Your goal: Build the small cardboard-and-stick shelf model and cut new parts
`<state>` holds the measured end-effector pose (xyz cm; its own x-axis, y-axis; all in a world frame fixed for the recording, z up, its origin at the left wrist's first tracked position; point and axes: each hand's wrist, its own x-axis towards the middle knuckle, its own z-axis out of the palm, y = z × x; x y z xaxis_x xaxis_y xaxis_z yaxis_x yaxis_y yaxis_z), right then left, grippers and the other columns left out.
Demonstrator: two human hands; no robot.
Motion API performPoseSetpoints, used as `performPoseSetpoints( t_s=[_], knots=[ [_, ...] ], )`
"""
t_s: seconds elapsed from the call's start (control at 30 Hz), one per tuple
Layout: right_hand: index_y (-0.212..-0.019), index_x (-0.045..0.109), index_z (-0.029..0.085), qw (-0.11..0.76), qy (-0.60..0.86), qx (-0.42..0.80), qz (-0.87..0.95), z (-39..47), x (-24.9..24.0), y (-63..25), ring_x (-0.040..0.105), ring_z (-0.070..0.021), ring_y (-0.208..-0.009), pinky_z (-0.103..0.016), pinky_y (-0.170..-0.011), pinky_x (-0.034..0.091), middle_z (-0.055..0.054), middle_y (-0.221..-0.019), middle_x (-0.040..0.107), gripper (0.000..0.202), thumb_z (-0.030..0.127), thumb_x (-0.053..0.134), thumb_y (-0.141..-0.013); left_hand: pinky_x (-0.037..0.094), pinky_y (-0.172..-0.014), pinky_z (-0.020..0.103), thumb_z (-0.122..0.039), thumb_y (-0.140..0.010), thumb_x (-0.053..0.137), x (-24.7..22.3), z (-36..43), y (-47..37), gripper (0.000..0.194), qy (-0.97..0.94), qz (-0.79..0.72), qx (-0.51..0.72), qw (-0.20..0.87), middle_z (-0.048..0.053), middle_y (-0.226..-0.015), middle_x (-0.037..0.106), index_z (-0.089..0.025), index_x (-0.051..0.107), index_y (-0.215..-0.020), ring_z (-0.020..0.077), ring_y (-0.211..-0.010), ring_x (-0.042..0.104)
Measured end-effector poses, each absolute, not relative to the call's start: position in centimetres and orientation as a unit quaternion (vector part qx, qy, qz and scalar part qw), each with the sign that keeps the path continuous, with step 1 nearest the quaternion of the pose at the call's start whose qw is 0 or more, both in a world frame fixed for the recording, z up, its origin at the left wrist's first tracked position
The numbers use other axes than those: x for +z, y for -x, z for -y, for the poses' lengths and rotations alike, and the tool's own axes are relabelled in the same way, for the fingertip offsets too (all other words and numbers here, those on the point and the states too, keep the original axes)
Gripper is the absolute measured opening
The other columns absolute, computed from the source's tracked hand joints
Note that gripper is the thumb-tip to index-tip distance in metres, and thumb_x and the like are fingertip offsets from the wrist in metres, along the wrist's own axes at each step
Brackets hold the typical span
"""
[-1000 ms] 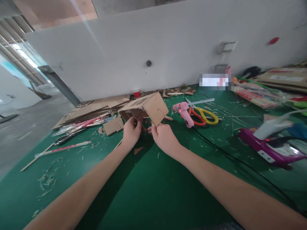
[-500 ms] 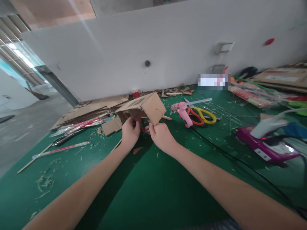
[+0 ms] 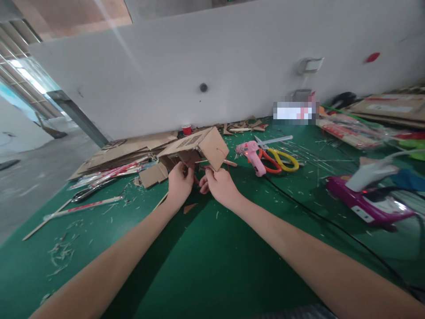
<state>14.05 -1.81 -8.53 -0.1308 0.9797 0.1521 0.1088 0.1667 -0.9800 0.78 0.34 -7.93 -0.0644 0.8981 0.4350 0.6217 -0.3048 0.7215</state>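
Observation:
A folded cardboard box (image 3: 215,148) stands tilted in front of me, its open side towards my hands. A thin wooden stick (image 3: 200,161) shows across the opening, and a red string (image 3: 223,153) hangs at the right end panel. My left hand (image 3: 180,180) is closed at the box's opening, fingertips pinched together; what they hold is hidden. At the panel's lower corner is my right hand (image 3: 222,185), thumb and forefinger pressed at the cardboard, the other fingers curled below. A small cardboard scrap (image 3: 190,208) lies below the hands.
To the right lie a pink glue gun (image 3: 254,157), orange-and-yellow scissors (image 3: 282,160) and a purple power strip (image 3: 368,206) with cables. Flattened cardboard (image 3: 133,148) and wrapped sticks (image 3: 86,207) lie left. A red cup (image 3: 187,130) stands by the wall.
My right hand's fingers have curled and drawn slightly apart from my left hand's fingers. The box has tipped slightly left and shows more of its opening.

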Motion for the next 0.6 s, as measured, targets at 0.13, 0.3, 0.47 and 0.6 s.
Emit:
performPoseSetpoints(
  t_s=[0.13,0.3,0.47,0.6],
  knots=[
    [-0.067,0.055,0.016,0.474,0.462,0.431,0.614,1.83,-8.57,-14.14,0.054,-0.0081,-0.039,-0.017,-0.045,0.046,-0.001,-0.05,0.059,0.038,0.025,0.031,-0.095,0.038,-0.048,0.024,-0.034,-0.085,0.049,-7.95,-0.28,-0.79,0.021,-0.668,-0.569,0.455,0.15,0.001,-0.053,0.058,-0.019,0.051,-0.07,0.0157,-0.05,0.058],
    [-0.073,0.058,0.017,0.465,0.482,0.321,0.67,1.49,-8.9,-14.54,0.047,-0.0075,-0.041,-0.019,-0.048,0.039,0.004,-0.051,0.053,0.034,0.023,0.033,-0.095,0.038,-0.049,0.023,-0.033,-0.086,0.049,-8.12,-0.38,-0.65,0.019,-0.678,-0.555,0.456,0.155,0.001,-0.056,0.059,-0.019,0.053,-0.075,0.0156,-0.05,0.058],
    [-0.073,0.057,0.017,0.471,0.467,0.328,0.673,1.13,-9.24,-14.69,0.047,-0.0084,-0.044,-0.02,-0.052,0.039,0.004,-0.05,0.052,0.033,0.026,0.034,-0.096,0.038,-0.049,0.023,-0.034,-0.086,0.048,-8.23,-0.57,-0.56,0.019,-0.68,-0.554,0.456,0.151,0.001,-0.055,0.058,-0.019,0.053,-0.078,0.0151,-0.049,0.057],
    [-0.069,0.055,0.017,0.487,0.436,0.411,0.635,0.92,-9.11,-14.76,0.048,-0.008,-0.044,-0.02,-0.049,0.039,0.002,-0.052,0.055,0.033,0.027,0.038,-0.095,0.038,-0.049,0.023,-0.033,-0.086,0.049,-8.07,-0.45,-0.6,0.017,-0.682,-0.559,0.449,0.143,0.001,-0.057,0.058,-0.019,0.052,-0.077,0.0153,-0.05,0.057]
  ],
)
